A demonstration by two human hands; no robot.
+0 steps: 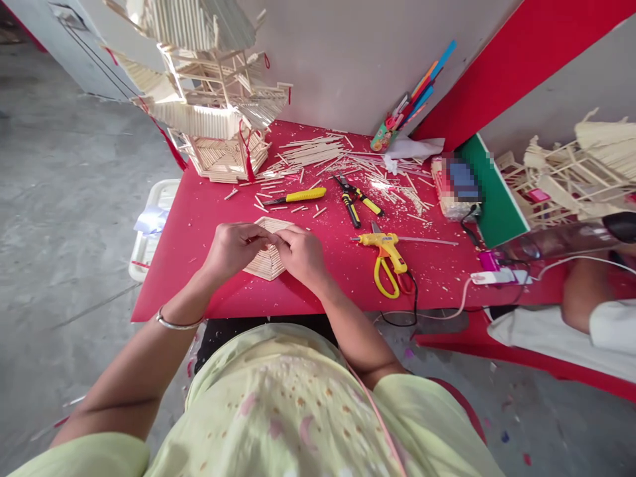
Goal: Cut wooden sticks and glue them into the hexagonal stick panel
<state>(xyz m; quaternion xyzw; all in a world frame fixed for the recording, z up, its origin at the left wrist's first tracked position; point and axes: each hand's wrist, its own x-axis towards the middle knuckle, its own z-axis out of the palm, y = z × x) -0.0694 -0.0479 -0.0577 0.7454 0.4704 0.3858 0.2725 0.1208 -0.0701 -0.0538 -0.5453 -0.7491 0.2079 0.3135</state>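
Note:
My left hand [233, 250] and my right hand [301, 252] meet fingertip to fingertip above a flat hexagonal panel of thin wooden sticks [265, 266], which lies on the red table. Both hands are closed in a pinch. Whatever sits between the fingertips is too small to make out, and the fingers cover the panel's middle. Just beyond the hands lies a yellow utility knife [305, 195]. Black-and-yellow pliers [354, 199] rest to its right. Nearer me, a yellow glue gun [385, 245] with a clear glue stick lies over yellow-handled scissors [385, 278].
A tiered stick pagoda [218, 126] with red tassels stands at the back left. Loose sticks [313, 154] and scraps are strewn behind the tools. A pen holder [383, 134], a green board [491, 192] and a power strip [499, 277] are rightward, near another person's arm [586, 291].

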